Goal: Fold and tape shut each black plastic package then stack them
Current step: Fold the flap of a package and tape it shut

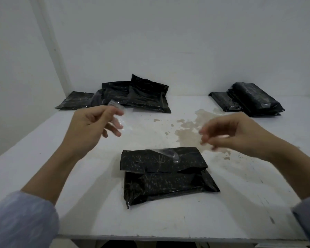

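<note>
White painted walls are meeting in a corner behind a white bench (43, 158), whose worn top is showing a pale brown stain (191, 129) near its middle and dark scuffs toward its near right edge.

A folded black plastic package (166, 174) is lying flat on the bench near the front, between the person's two arms, with its top flap turned down and a strip of clear tape (168, 153) sitting across that flap. Neither hand is touching it.

The left hand (91, 126) is hovering above the bench to the package's far left, pinching a crumpled piece of clear tape (117, 111) between thumb and fingertips. The right hand (227, 133) is hovering to the far right with loosely curled fingers, blurred, holding nothing that can be seen.

A loose heap of black plastic packages (132, 97) is lying at the back left against the wall. A neater stack of folded black packages (250, 99) is resting at the back right, well apart from the heap. Pale blue sleeves (21, 221) are covering both forearms near the bottom corners.
</note>
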{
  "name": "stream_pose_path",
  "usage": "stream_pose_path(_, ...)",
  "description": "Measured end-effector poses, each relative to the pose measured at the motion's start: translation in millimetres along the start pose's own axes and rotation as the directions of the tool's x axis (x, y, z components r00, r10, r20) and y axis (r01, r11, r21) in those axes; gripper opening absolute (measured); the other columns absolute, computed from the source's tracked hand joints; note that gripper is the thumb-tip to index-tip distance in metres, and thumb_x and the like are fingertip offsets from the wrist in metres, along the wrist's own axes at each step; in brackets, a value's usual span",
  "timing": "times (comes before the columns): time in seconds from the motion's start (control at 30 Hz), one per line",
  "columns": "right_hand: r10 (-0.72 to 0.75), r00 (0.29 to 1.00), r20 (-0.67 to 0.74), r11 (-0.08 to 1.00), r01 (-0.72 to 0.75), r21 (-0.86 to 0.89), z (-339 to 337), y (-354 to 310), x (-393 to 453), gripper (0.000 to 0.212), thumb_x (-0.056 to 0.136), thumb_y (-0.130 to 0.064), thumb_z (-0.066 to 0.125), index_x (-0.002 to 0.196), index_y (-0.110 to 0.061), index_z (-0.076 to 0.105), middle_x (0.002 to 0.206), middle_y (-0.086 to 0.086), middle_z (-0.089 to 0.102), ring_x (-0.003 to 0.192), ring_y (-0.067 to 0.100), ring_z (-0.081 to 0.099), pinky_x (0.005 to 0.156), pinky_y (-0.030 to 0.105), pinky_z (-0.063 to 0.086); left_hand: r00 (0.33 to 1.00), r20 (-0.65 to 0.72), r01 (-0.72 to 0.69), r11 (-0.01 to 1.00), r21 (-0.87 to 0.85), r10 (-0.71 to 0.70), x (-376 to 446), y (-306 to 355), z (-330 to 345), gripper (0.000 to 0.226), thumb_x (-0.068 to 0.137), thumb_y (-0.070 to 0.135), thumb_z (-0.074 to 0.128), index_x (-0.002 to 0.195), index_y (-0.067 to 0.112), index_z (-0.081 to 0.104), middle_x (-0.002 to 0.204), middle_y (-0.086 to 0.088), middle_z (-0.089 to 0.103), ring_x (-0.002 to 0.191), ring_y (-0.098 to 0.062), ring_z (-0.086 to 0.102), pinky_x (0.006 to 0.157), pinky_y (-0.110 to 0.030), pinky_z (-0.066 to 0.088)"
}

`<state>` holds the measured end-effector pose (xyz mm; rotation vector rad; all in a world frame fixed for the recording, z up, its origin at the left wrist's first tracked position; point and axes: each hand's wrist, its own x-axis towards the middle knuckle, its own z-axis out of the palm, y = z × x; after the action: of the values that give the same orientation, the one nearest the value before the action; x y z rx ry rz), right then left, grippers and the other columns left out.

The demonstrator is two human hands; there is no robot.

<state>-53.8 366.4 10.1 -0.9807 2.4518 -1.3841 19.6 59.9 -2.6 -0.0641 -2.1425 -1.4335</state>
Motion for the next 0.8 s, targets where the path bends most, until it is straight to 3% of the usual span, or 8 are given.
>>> stream_pose_path(0.07,0.017,0.998,-0.058,0.987,-0.007,0.161,11,2,8,0.022,0.077,-0.013,0.069,0.099,-0.013,0.068,0.097,0.005,0.072,0.093,0.016,0.069,0.077,0.031,0.057,0.999,0.028,-0.018,1.0,-0.021,0.019,2,4,10,0.023,0.091,0.029,0.048,0.085,0.019,0.068,0.063,0.002,0.069,0.054,-0.014,0.066,0.045,-0.018,0.042)
stream_pose_path(0.17,0.084,0.996,0.0,0.993,-0.084,0.087,34,6,19,0.039,0.074,-0.038,0.064,0.106,-0.017,0.065,0.104,-0.002,0.07,0.096,0.011,0.066,0.081,0.031,0.057,0.999,0.013,-0.048,0.995,-0.088,0.049,6,10,16,0.026,0.087,0.035,0.047,0.084,0.02,0.068,0.063,0.002,0.069,0.053,-0.015,0.066,0.045,-0.019,0.041)
stream_pose_path(0.37,0.041,0.999,0.032,0.998,-0.043,0.051,45,6,26,0.006,0.084,-0.014,0.067,0.089,-0.012,0.069,0.08,0.007,0.073,0.066,0.012,0.066,0.058,0.023,0.052,0.989,-0.005,-0.149,0.983,-0.107,0.149,7,18,12,0.029,0.09,0.031,0.047,0.078,0.033,0.073,0.063,0.004,0.069,0.054,-0.016,0.067,0.045,-0.021,0.042)
stream_pose_path(0.5,-0.025,0.999,0.027,0.997,0.027,-0.074,41,7,28,0.005,0.083,-0.012,0.07,0.079,-0.012,0.071,0.066,0.002,0.071,0.058,0.01,0.065,0.051,0.02,0.049,0.978,0.02,-0.208,0.976,-0.067,0.209,6,16,5,0.03,0.091,0.032,0.046,0.079,0.038,0.073,0.067,0.005,0.07,0.055,-0.017,0.067,0.044,-0.021,0.043)
stream_pose_path(0.6,-0.108,0.991,-0.079,0.982,0.094,-0.161,38,9,29,0.006,0.083,-0.009,0.07,0.077,-0.01,0.071,0.064,-0.003,0.069,0.049,0.011,0.063,0.046,0.013,0.044,0.985,0.037,-0.164,0.984,-0.07,0.167,3,8,-1,0.035,0.084,0.059,0.051,0.089,0.03,0.07,0.071,0.001,0.071,0.053,-0.02,0.067,0.042,-0.019,0.041)
stream_pose_path(0.63,-0.238,0.958,-0.161,0.944,0.189,-0.272,37,10,29,0.006,0.083,-0.007,0.07,0.078,-0.009,0.072,0.066,-0.006,0.068,0.047,0.009,0.061,0.048,0.01,0.044,0.995,0.033,-0.096,0.993,-0.063,0.098,1,5,-1,0.057,0.073,0.074,0.051,0.093,0.023,0.067,0.07,-0.001,0.071,0.05,-0.021,0.066,0.041,-0.018,0.04)
stream_pose_path(0.7,-0.571,0.786,-0.236,0.733,0.359,-0.579,34,14,31,0.003,0.081,-0.006,0.07,0.081,-0.005,0.072,0.07,-0.001,0.068,0.046,0.009,0.057,0.054,0.012,0.047,0.987,0.066,0.149,0.987,-0.068,-0.144,-6,-3,0,0.095,0.044,0.094,0.049,0.093,0.014,0.064,0.059,-0.004,0.066,0.042,-0.018,0.061,0.037,-0.016,0.036)
stream_pose_path(0.8,-0.822,0.536,-0.191,0.423,0.351,-0.835,34,23,30,0.006,0.081,-0.001,0.069,0.084,0.003,0.072,0.075,0.014,0.067,0.052,0.022,0.059,0.045,0.029,0.051,0.831,0.368,0.507,0.841,-0.19,-0.417,-20,-14,8,0.115,0.022,0.094,0.054,0.1,0.011,0.067,0.054,0.001,0.059,0.04,-0.009,0.055,0.038,-0.013,0.038)
